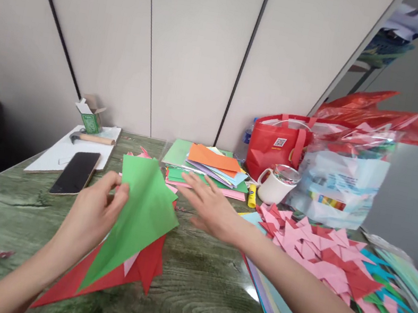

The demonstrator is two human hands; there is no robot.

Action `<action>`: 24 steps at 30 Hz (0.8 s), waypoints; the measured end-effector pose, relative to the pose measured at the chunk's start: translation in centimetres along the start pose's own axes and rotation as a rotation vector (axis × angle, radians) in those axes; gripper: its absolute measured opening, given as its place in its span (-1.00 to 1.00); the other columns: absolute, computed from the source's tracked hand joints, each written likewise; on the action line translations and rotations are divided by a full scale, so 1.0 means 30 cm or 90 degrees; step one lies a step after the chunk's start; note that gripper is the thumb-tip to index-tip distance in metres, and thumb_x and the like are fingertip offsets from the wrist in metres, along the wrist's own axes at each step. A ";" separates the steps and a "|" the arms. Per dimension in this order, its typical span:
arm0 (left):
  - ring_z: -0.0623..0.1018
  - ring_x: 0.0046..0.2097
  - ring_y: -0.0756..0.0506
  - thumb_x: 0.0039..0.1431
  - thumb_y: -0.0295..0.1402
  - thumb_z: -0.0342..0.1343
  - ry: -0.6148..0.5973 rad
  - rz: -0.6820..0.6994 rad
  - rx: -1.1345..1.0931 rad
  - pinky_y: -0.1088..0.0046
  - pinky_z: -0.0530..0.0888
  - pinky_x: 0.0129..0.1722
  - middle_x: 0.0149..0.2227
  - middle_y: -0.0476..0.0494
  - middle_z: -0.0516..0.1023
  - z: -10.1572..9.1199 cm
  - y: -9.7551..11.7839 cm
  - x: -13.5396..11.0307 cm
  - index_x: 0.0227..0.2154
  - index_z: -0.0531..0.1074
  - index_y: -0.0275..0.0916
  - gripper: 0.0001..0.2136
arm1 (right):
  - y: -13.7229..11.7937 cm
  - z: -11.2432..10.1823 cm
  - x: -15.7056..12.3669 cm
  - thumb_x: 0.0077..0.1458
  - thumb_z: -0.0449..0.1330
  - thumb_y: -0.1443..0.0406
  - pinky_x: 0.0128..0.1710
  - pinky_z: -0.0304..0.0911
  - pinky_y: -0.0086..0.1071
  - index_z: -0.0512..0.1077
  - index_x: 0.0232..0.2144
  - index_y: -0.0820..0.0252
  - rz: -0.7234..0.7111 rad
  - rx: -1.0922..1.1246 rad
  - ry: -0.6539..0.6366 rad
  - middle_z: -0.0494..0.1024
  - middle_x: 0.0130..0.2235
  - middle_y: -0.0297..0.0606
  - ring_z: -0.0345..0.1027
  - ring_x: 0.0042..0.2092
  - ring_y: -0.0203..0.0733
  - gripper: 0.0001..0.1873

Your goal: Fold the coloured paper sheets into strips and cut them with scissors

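Between the thumb and fingers of my left hand (104, 200) is the left edge of a folded sheet of green paper (138, 214), raised over the table. Beneath it lie red paper pieces (150, 259), partly hidden by the green sheet, with a bit of pink showing. My right hand (210, 208) is stretched out with fingers apart and nothing in it. It hovers just in front of a stack of coloured paper (210, 170) topped by an orange sheet (214, 159). Whether its fingertips touch the stack, I cannot tell.
A phone (75, 172), a hammer (93, 139) and a small green box (91, 119) are at left. To the right are a glue stick (252, 195), a white mug (276, 187), a red bag (275, 146), folded paper stars (317, 251) and more coloured sheets (275, 308) under my right forearm.
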State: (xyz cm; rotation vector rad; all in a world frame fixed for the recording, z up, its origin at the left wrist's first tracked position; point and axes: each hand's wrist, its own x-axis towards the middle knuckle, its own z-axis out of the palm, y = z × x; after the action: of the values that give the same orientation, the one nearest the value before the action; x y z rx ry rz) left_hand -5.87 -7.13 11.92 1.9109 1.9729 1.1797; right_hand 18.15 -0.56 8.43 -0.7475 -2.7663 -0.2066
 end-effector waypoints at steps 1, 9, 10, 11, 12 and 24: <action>0.19 -0.66 0.01 0.08 -0.17 -0.09 0.031 -0.011 -0.042 0.52 0.13 -0.65 -0.69 0.13 0.10 -0.006 0.021 -0.004 -0.56 0.17 -0.15 -0.79 | -0.049 -0.016 -0.004 -0.04 0.15 0.48 0.23 -0.25 0.12 -0.08 0.25 0.38 -0.034 -0.020 -0.014 -0.13 0.31 0.16 -0.37 0.33 0.10 -0.18; 0.24 -0.63 0.06 0.09 -0.23 0.00 -0.023 -0.195 -0.501 0.58 0.26 -0.66 -0.63 0.12 0.17 0.083 0.062 -0.018 -0.55 0.15 -0.19 -0.78 | -0.231 -0.046 -0.096 0.06 -0.01 0.53 0.22 -0.13 0.13 0.01 0.21 0.58 -0.081 -0.135 0.060 -0.01 0.26 0.26 -0.23 0.30 0.17 -0.37; 0.32 -0.60 0.04 0.10 -0.24 -0.01 -0.058 -0.204 -0.510 0.56 0.33 -0.61 -0.61 0.10 0.24 0.100 0.050 -0.019 -0.52 0.18 -0.21 -0.81 | -0.228 -0.040 -0.111 0.07 -0.04 0.54 0.20 -0.02 0.08 0.08 0.18 0.59 -0.066 -0.150 0.060 0.07 0.24 0.25 -0.12 0.28 0.16 -0.42; 0.41 -0.54 0.01 0.11 -0.24 -0.02 -0.101 -0.202 -0.494 0.50 0.41 -0.54 -0.56 0.05 0.33 0.117 0.034 -0.022 -0.45 0.21 -0.22 -0.84 | -0.227 -0.034 -0.125 0.08 -0.05 0.54 0.15 0.10 0.04 0.13 0.15 0.60 -0.054 -0.163 0.048 0.15 0.21 0.24 -0.02 0.25 0.17 -0.45; 0.49 -0.46 -0.04 0.13 -0.25 -0.05 -0.140 -0.184 -0.460 0.41 0.48 -0.46 -0.47 -0.02 0.42 0.133 0.014 -0.025 -0.33 0.25 -0.24 -0.84 | -0.227 -0.028 -0.140 0.08 -0.04 0.54 0.08 0.20 0.00 0.17 0.13 0.62 -0.043 -0.172 0.030 0.20 0.18 0.25 0.07 0.21 0.18 -0.47; -0.03 0.31 -0.17 -0.08 -0.78 -0.07 -0.453 0.738 0.191 -0.10 -0.23 0.23 0.29 -0.01 0.05 0.151 -0.040 -0.136 0.28 -0.16 0.02 -0.11 | -0.261 -0.025 -0.202 0.07 0.08 0.45 -0.47 0.31 -0.33 0.39 -0.15 0.34 -0.033 -0.034 -0.213 0.55 -0.19 0.00 0.43 -0.14 0.01 -0.74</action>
State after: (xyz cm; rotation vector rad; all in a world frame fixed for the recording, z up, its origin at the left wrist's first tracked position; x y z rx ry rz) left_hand -3.36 -8.73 6.46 3.1269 0.6181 0.1355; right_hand 19.35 -10.28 6.85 -0.7867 -3.1105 -0.1804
